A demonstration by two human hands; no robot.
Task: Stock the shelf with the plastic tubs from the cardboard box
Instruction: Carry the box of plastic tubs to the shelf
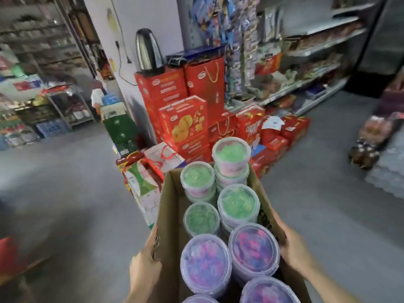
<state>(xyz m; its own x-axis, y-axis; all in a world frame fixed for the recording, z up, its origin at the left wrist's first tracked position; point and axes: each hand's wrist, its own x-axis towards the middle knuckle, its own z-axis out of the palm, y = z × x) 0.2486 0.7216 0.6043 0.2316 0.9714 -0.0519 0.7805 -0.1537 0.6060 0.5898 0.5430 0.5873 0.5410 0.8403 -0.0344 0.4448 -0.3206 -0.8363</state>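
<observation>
Cardboard box: brown corrugated card, long and rectangular, open at the top, with matte creased walls; it is carried between both hands above the grey floor.
Plastic tubs: round, clear, thin-walled tubs with snap-on see-through lids, standing upright in two rows inside the box, some stacked on others.
Green tubs: four lids at the far end show pale green, lumpy contents; the far right stack rises above the box's rim.
Purple tubs: nearer the person, the lids show mixed purple, pink and blue pieces; two more sit at the bottom edge of the view, cut off.
Left hand: grips the box's left wall near its near end, thumb along the top edge, fingers hidden under or behind the card.
Right hand: grasps the right wall, thumb pressed on the outer face, fingers curled around the side and mostly hidden.
Shelf: light metal tiers at upper right, well apart from the box, carrying blurred packaged goods.
Red gift cartons: glossy printed boxes with cord handles, piled on the floor just beyond the box's far end.
Steel flask: shiny, bullet-shaped, standing on top of the red pile.
Floor: smooth grey concrete.
</observation>
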